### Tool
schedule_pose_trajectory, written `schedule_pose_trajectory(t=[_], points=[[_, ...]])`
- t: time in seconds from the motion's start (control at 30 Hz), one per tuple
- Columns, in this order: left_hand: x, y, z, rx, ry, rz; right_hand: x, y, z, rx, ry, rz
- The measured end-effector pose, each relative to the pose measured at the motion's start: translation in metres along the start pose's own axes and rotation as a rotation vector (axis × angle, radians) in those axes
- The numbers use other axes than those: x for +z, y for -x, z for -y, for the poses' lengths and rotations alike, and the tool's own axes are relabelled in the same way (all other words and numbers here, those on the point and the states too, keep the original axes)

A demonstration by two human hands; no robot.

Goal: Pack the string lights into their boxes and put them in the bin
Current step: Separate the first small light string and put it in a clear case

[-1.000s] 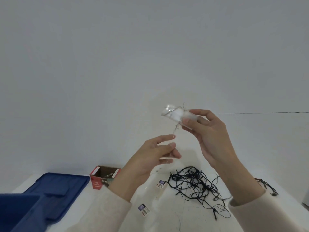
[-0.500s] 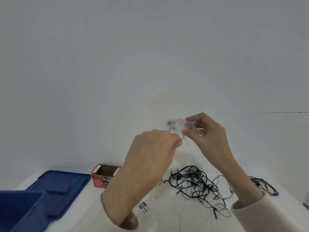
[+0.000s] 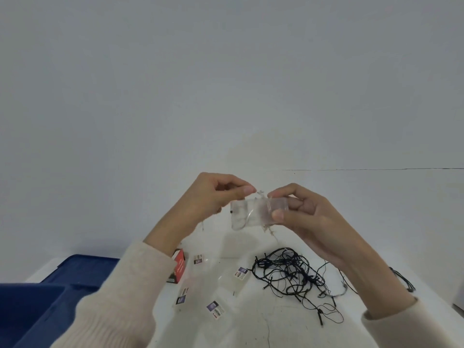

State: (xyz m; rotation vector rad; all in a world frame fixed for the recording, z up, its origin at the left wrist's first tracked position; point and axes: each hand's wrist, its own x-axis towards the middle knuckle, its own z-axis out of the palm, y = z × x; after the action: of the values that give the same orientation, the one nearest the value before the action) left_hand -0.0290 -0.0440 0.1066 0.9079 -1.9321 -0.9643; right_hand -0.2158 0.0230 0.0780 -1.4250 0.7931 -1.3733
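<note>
- The left grip [image 3: 212, 197], spread and idle below the work a second ago, has come up. It now pinches the thin wire [image 3: 269, 229] between thumb and forefinger, at the top edge of the clear case [image 3: 247, 213].
- The right grip [image 3: 308, 222] pinches the case's right end, thumb in front and fingers behind. In that second the case has sunk lower and turned broadside to the camera.
- Case and wire are held in the air, well above the bench [image 3: 238, 332]. The wire looks wound around the case's middle, and loose strands dangle beneath it. How much is left to wind cannot be told.
- With both grips now on one set, this reads as the winding step, done before the set goes into a box.
- The black string lights [image 3: 288, 277] lie tangled on the bench under the right wrist, untouched, just as they lay a second ago.
- Small clear boxes [image 3: 215, 307] with printed labels are scattered near the tangle. A red box [image 3: 179, 266] stands half hidden behind the left sleeve [image 3: 120, 297].
- The blue bin [image 3: 25, 312] waits at the lower left with its lid [image 3: 82, 266] just behind it. No packed box can be seen in it from here, so most of the task appears to lie ahead.
</note>
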Motion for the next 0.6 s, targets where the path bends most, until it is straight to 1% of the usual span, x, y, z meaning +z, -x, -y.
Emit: schedule_pose_trajectory(t=[0.1, 0.23, 0.3, 0.37, 0.47, 0.53, 0.6], points=[[0.009, 0.005, 0.012, -0.06, 0.094, 0.013, 0.006, -0.003, 0.002, -0.037, -0.196, -0.079], [0.026, 0.016, 0.014, -0.035, 0.253, 0.038, 0.011, -0.008, 0.002, -0.098, -0.398, -0.229], [0.031, 0.021, 0.015, -0.037, 0.275, 0.069, 0.012, -0.01, 0.003, -0.12, -0.453, -0.306], [0.035, 0.024, 0.015, -0.043, 0.25, 0.088, 0.012, -0.011, 0.003, -0.139, -0.437, -0.382], [0.04, 0.033, 0.009, -0.055, 0.133, 0.095, 0.013, -0.01, 0.003, -0.171, -0.347, -0.476], [0.044, 0.039, 0.006, -0.029, -0.074, 0.061, 0.013, -0.008, 0.004, -0.186, -0.245, -0.533], [0.047, 0.044, 0.003, 0.045, -0.346, 0.029, 0.014, -0.006, 0.004, -0.186, -0.137, -0.586]])
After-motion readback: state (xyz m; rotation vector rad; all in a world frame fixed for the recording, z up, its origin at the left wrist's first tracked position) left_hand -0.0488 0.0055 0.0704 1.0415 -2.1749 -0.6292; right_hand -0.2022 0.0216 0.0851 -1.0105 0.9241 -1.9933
